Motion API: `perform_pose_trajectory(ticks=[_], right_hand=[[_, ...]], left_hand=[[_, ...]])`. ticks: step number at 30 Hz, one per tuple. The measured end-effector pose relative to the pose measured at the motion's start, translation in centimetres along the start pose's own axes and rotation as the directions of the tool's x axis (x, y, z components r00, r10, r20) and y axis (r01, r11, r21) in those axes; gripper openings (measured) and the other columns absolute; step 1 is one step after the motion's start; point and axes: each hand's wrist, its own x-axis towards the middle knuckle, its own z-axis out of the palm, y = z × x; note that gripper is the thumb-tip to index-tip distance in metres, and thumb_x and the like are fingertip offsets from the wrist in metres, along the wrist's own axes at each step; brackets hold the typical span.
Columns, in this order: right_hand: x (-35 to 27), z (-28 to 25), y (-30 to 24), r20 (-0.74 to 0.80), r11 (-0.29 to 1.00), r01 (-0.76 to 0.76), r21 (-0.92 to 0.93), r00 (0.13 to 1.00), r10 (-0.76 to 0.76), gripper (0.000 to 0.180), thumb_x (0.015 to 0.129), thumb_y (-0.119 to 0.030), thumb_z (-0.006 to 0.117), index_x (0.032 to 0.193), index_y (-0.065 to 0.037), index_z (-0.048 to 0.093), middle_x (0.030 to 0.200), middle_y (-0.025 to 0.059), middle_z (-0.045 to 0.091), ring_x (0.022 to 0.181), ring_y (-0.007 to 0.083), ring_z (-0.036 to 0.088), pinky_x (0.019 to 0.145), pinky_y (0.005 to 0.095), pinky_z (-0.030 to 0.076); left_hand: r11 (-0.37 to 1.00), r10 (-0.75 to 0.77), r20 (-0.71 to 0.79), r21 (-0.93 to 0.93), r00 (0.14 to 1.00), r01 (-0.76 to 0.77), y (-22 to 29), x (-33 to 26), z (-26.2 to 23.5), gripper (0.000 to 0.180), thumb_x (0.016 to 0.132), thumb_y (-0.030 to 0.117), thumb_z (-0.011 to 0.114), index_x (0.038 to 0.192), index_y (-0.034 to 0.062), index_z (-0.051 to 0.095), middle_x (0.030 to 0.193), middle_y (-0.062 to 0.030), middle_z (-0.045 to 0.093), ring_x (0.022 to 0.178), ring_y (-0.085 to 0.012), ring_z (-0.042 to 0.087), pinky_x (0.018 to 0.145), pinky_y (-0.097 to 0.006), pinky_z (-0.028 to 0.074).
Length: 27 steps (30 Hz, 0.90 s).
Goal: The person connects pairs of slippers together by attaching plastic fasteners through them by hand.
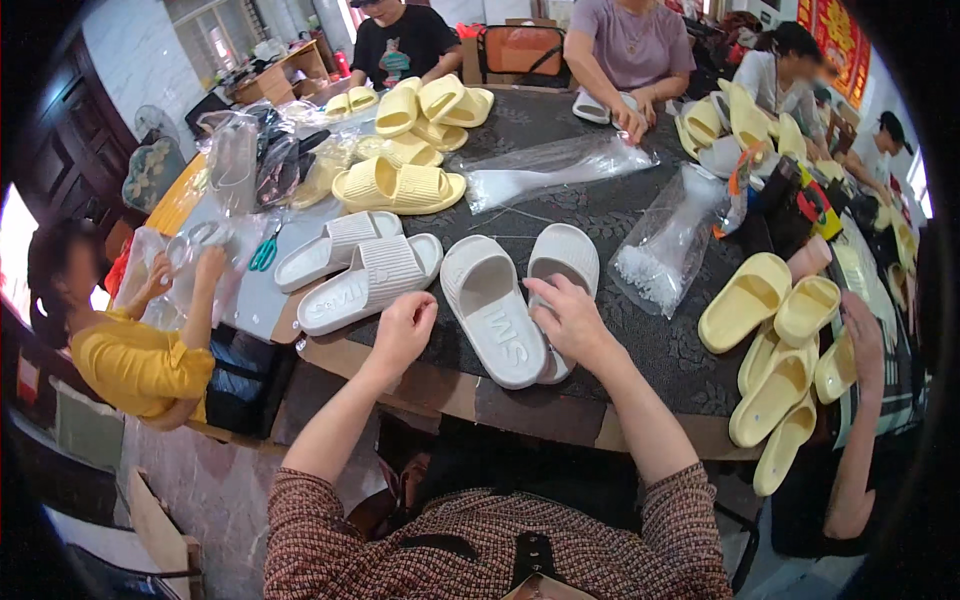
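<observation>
Two grey slide slippers lie in front of me at the table's near edge, the left slipper (492, 305) partly overlapping the right slipper (563, 255). My right hand (572, 322) is closed on the right slipper, its fingers at the strap's near edge. Just left of this pair is my left hand (405, 325), with curled fingers pressed together; whether anything small is in them is hidden. Beside it rests another pair of grey ribbed slippers, a nearer slipper (375, 280) and a farther slipper (335, 245), toes pointing away to the right.
Yellow slippers are piled at the back left (400, 185) and the right (775, 370). Clear bags of white plastic strands (560, 172) (668, 250) lie on the dark tabletop (480, 412). Teal scissors (265, 252) sit at left. Several co-workers surround the table; one person's hand (862, 335) is close at right.
</observation>
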Motion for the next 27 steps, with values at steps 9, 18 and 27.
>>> perform_pose_trajectory(ticks=[9, 18, 27], right_hand=[[3.6, 1.7, 1.3, -0.115, 0.996, -0.071, -0.05, 0.991, 0.065, 0.036, 0.086, -0.029, 0.055, 0.118, -0.012, 0.054, 0.097, 0.0185, 0.062, 0.094, 0.0371, 0.059, 0.082, 0.0485, 0.044], [6.0, 3.0, 0.8, -0.13, 0.976, -0.218, -0.027, 0.968, 0.212, 0.021, 0.078, -0.016, 0.053, 0.09, 0.001, 0.058, 0.079, 0.0213, 0.066, 0.079, 0.0384, 0.065, 0.075, 0.0509, 0.046], [-0.5, -6.9, -3.5, -0.274, 0.959, -0.076, -0.272, 0.962, -0.001, 0.03, 0.079, -0.014, 0.056, 0.106, 0.001, 0.054, 0.076, 0.0218, 0.062, 0.077, 0.0368, 0.063, 0.076, 0.0485, 0.045]], left_hand=[[0.958, 0.231, -0.02, 0.18, 0.973, -0.224, 0.0, -0.9, 3.3, 0.005, 0.076, 0.002, 0.062, 0.081, 0.0016, 0.061, 0.08, -0.0123, 0.055, 0.079, -0.0313, 0.054, 0.071, -0.039, 0.043], [0.981, 0.143, 0.062, 0.125, 0.988, -0.15, -2.0, -1.7, 2.6, 0.002, 0.08, -0.002, 0.058, 0.082, -0.0025, 0.057, 0.079, -0.0121, 0.052, 0.077, -0.0278, 0.051, 0.07, -0.035, 0.042], [0.993, 0.107, 0.064, 0.037, 0.992, -0.109, -2.3, -2.2, 2.7, 0.005, 0.082, -0.002, 0.056, 0.087, -0.0034, 0.058, 0.084, -0.0121, 0.051, 0.077, -0.0255, 0.051, 0.071, -0.033, 0.042]])
